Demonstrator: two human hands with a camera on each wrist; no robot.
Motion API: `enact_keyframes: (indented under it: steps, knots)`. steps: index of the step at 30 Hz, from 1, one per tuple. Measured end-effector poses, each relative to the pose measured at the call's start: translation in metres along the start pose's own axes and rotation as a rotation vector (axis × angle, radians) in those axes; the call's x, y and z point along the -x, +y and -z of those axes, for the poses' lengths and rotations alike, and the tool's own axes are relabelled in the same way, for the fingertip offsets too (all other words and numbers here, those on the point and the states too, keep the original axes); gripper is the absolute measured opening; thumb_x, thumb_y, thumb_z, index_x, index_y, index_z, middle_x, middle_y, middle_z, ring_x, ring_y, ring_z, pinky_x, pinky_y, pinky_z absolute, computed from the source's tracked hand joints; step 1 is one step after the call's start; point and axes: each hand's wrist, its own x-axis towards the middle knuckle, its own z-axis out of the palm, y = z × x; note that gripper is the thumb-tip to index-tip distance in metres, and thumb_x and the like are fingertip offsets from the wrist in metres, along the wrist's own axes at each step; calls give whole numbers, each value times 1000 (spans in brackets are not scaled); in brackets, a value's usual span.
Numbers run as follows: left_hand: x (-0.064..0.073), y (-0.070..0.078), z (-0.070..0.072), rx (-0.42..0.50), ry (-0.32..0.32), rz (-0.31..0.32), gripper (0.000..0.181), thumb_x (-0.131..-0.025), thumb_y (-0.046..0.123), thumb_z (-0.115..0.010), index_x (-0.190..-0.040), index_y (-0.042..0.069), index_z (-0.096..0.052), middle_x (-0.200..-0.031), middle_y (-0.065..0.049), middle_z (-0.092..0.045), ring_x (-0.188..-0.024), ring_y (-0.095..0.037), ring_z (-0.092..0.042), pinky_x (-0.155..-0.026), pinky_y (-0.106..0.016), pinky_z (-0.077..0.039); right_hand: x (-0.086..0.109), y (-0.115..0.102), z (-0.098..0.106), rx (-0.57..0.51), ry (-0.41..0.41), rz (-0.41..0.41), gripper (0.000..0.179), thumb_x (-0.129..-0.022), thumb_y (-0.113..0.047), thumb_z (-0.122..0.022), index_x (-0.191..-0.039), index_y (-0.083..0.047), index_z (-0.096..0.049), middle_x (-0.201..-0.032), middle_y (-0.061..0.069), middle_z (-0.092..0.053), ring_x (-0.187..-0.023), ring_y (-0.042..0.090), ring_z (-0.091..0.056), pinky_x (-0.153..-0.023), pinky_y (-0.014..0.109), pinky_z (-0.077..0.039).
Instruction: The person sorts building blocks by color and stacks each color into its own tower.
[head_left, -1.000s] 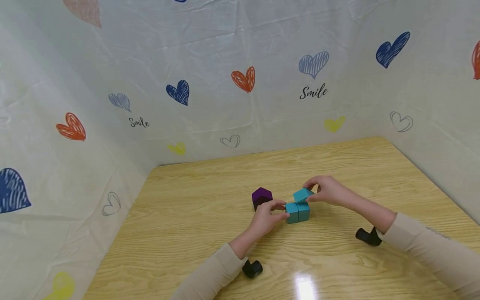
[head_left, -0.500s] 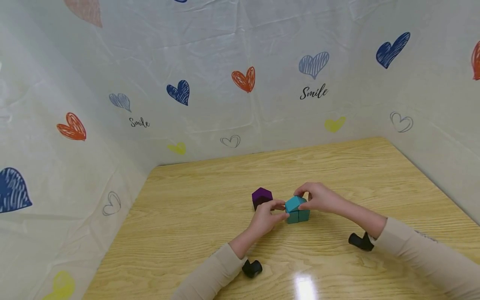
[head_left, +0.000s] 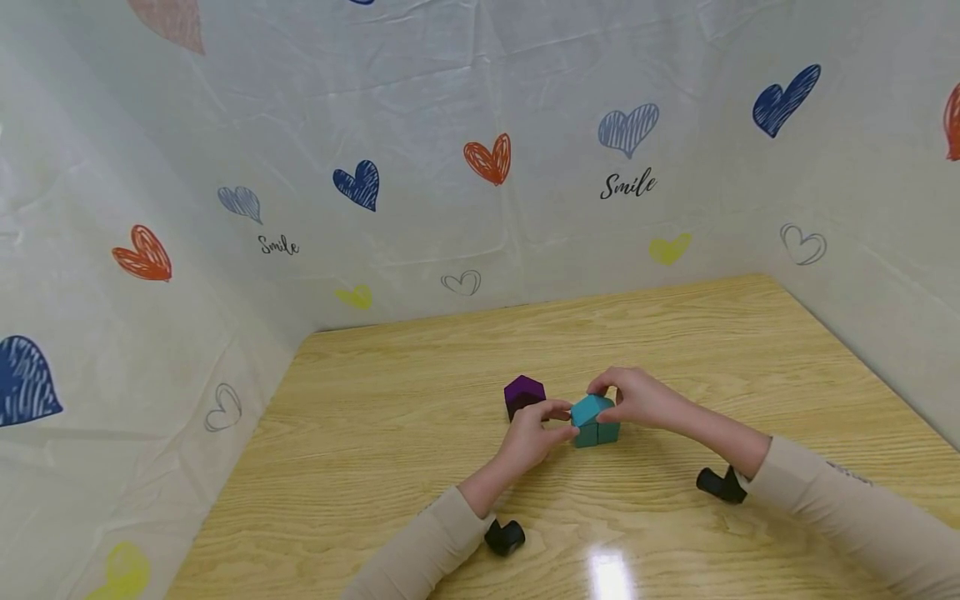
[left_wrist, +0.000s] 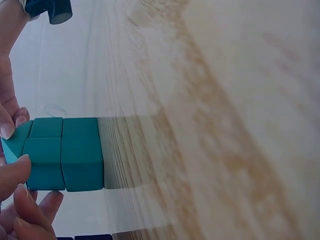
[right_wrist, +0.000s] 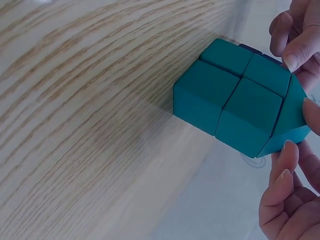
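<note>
On the wooden table a teal stack of cubes (left_wrist: 82, 162) stands two layers high, with a teal triangular block (head_left: 588, 408) as a roof on top. My left hand (head_left: 528, 437) pinches an upper cube (right_wrist: 252, 107) from the stack's left side, thumb in front. From the right, my right hand (head_left: 647, 397) holds the triangular block between thumb and fingers, seated against the upper cubes. In the right wrist view, thin seams part the blocks. Fingers hide part of the roof.
Behind my left hand stands a purple house-shaped block form (head_left: 524, 390), its lower part covered by that hand. The wooden table (head_left: 390, 400) reaches back to a white sheet (head_left: 420, 250) printed with hearts. Black wrist devices (head_left: 504, 538) hang under both sleeves.
My right hand has moved left and down, bringing the tilted triangular block level onto the upper cubes. Over the last half second it barely shifts. My left hand stays at the stack.
</note>
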Motion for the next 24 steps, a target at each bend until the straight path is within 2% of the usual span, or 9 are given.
enact_keyframes:
  steps: [7, 14, 18, 24]
  knots:
    - [1, 2, 1, -2, -4, 15, 37, -82, 25, -69, -115, 11, -63, -106, -3, -67, -104, -22, -57, -88, -36, -47, 3, 4, 5, 23, -48, -28, 44, -73, -5, -74, -111, 9, -57, -101, 18, -58, -62, 9, -46, -57, 23, -42]
    - [2, 3, 0, -2, 4, 12, 37, -81, 26, -69, -115, 11, -63, -106, -4, -67, -102, -22, -58, -88, -35, -46, 5, 16, 5, 71, -71, -26, 31, -71, 1, -73, -100, 5, -64, -97, 15, -61, -70, 15, -53, -58, 25, -44]
    - [1, 3, -1, -17, 7, 2, 36, -82, 27, -68, -115, 11, -63, -105, -4, -67, -101, -19, -59, -89, -35, -46, 6, 16, 5, 73, -81, -58, 30, -71, 1, -72, -99, 6, -64, -97, 16, -60, -77, 21, -57, -60, 29, -47]
    - [0, 3, -1, -29, 12, -4, 35, -83, 26, -67, -114, 11, -64, -104, -4, -67, -99, -19, -60, -88, -34, -46, 8, 15, 4, 73, -93, -81, 31, -72, 0, -72, -102, 6, -63, -99, 17, -61, -72, 17, -56, -59, 29, -46]
